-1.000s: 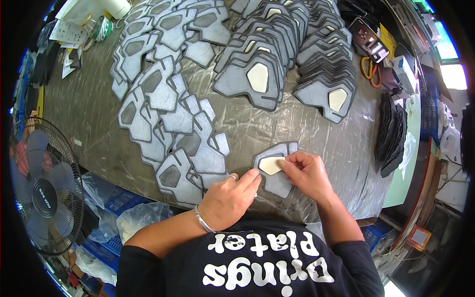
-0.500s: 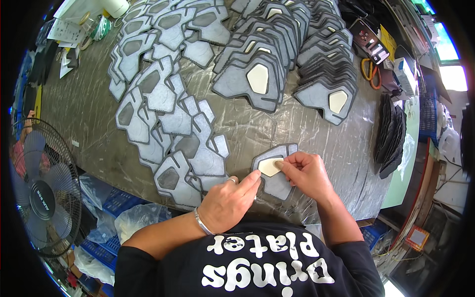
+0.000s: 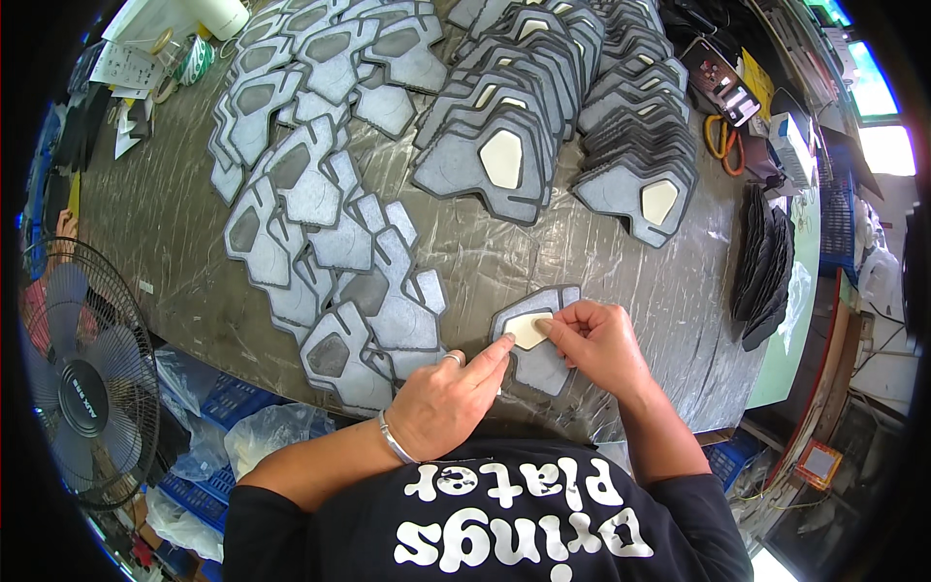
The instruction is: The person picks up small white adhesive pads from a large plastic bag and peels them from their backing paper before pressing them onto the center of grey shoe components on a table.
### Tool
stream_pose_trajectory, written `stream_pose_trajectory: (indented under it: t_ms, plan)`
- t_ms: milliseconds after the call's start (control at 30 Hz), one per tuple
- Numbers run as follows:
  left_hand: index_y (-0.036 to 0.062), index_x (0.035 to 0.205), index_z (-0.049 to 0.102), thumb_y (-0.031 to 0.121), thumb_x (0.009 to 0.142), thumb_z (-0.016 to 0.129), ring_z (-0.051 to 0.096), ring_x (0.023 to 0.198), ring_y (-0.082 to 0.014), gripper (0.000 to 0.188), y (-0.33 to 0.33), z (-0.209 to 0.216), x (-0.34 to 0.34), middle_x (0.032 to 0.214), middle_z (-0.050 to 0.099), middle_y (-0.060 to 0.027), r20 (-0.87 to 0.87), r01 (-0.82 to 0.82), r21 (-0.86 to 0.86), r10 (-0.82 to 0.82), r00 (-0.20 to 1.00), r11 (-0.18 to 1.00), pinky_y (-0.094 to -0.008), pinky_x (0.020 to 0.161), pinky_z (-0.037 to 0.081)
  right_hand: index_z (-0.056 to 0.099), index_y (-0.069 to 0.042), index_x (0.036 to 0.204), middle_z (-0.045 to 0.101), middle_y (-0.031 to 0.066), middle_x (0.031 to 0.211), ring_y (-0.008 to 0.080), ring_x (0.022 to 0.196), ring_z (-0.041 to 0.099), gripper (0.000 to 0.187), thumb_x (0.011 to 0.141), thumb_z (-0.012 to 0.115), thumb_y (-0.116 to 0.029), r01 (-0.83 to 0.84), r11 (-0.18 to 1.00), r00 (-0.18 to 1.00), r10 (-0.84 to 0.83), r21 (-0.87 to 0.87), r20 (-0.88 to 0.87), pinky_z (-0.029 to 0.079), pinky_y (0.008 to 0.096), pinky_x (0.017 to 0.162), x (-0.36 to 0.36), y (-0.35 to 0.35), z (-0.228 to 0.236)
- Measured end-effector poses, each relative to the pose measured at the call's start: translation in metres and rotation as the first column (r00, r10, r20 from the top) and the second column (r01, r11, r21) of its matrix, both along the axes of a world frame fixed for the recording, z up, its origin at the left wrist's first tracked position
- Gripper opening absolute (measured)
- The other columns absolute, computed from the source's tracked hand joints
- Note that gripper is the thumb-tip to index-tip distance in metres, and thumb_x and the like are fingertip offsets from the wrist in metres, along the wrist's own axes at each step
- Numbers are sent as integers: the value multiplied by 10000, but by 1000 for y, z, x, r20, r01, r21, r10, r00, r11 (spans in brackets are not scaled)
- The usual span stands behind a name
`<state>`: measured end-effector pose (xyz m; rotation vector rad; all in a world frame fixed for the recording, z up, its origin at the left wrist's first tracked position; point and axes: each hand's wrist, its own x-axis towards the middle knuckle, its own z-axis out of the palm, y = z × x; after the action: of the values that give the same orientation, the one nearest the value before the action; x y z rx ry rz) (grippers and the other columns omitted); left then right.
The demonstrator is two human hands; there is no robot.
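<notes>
"What's at the far left?"

"A black fan (image 3: 85,388), well apart from the left fingers and off the edge of the table (image 3: 184,223). Next, left of those fingers and stretching away beyond them, comes a heap of loose grey pieces (image 3: 315,189). The windows I can see in them are dark, with no pad, so they look left to do."

"And the left hand (image 3: 444,403)?"

"Its forefinger points out, the tip at the left edge of the cream pad (image 3: 528,332). The thumb is hidden, so I can't tell whether it grips anything."

"Straight ahead of the fingers?"

"Well apart, a wide stack (image 3: 533,116) of overlapping pieces. A pad fills the front one's window, and cream shows in several behind. Those look done, though most are covered."

"Where's the one being worked on?"

"Between both hands' fingers: a single grey piece (image 3: 541,371) on the table, the pad lying over its window. Nearly there, I'd say, but I can't tell whether it's stuck down."

"The right hand (image 3: 603,344)?"

"Thumb on the pad's right end, fingers bent beside it. Pressing or pinching, I can't tell."

"Farther right?"

"Ahead of those fingers, a narrow stack (image 3: 630,136), its front piece padded too; then black sheets (image 3: 762,272), well apart."
</notes>
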<state>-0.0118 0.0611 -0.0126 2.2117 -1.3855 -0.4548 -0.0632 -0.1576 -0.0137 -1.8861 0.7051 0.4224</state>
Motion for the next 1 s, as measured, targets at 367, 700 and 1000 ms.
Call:
stream_pose_trajectory:
  t_ms: [367, 700, 1000]
  plan:
    - [27, 1087, 637, 136, 744, 699, 544, 643, -183, 365, 0, -1, 0, 1333, 538, -39, 87, 11, 29, -13, 996, 1000, -273, 558, 509, 679, 43, 779, 625, 25, 611, 45, 516, 524, 263, 825, 749, -206, 86, 994, 996, -85, 70, -20, 419, 223, 474, -2, 0, 2]
    - [22, 1090, 646, 132, 750, 705, 546, 650, -184, 362, -2, 0, 1, 1324, 547, -37, 80, 11, 41, -14, 997, 999, -274, 562, 517, 642, 28, 807, 610, 28, 581, 60, 502, 544, 259, 806, 767, -199, 87, 995, 996, -86, 38, -25, 418, 229, 463, -1, 0, -1]
    - [28, 1094, 640, 133, 753, 705, 563, 640, -192, 363, -3, 3, 0, 1282, 565, -35, 81, -9, 34, 7, 997, 999, -291, 564, 523, 566, -30, 953, 586, 71, 578, 169, 484, 584, 322, 788, 771, -214, -77, 951, 991, 105, -300, 78, 449, 307, 477, -3, 2, 3]
